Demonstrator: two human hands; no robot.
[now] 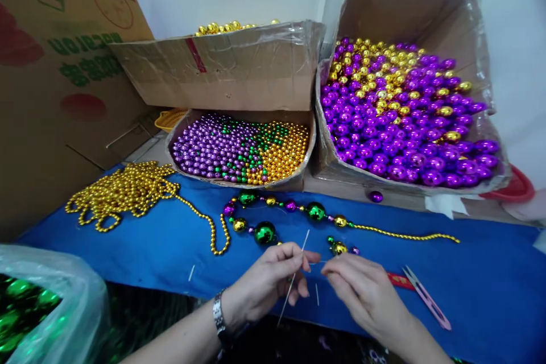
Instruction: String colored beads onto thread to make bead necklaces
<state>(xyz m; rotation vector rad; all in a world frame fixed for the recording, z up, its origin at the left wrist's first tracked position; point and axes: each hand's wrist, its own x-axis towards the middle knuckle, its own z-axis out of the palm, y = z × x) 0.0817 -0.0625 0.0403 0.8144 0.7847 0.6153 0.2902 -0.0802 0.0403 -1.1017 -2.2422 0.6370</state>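
- Nearest me, lower left: a clear plastic bag (63, 296) with green balls showing through it.
- My left hand (273, 278), a metal watch (219, 315) at the wrist, pinches a long thin needle (294, 278) between thumb and fingertips; the needle slants up from near the table edge to above the knuckles.
- My right hand (362, 290) sits just beside the left, fingertips pinched together. A thin thread seems to run between the two hands; too fine to be sure.
- Right of that hand, pink-handled thread snips (426, 298) lie flat on the blue cloth (149, 250).
- Just beyond the fingers: a partly strung bead strand (315, 213) curving across the cloth, large green, gold and purple balls, with a tail of small gold beads running right.
- Left, a loose heap of gold bead chain (123, 190), one end trailing toward the strand.
- One stray purple ball (376, 197) by the boxes.
- Behind, a shallow cardboard tray (298, 179) of small purple, green and gold beads.
- Far right, a large cardboard box (452, 17) of bigger purple and gold balls.
- Far centre, another carton (239, 68), gold balls heaped on top.
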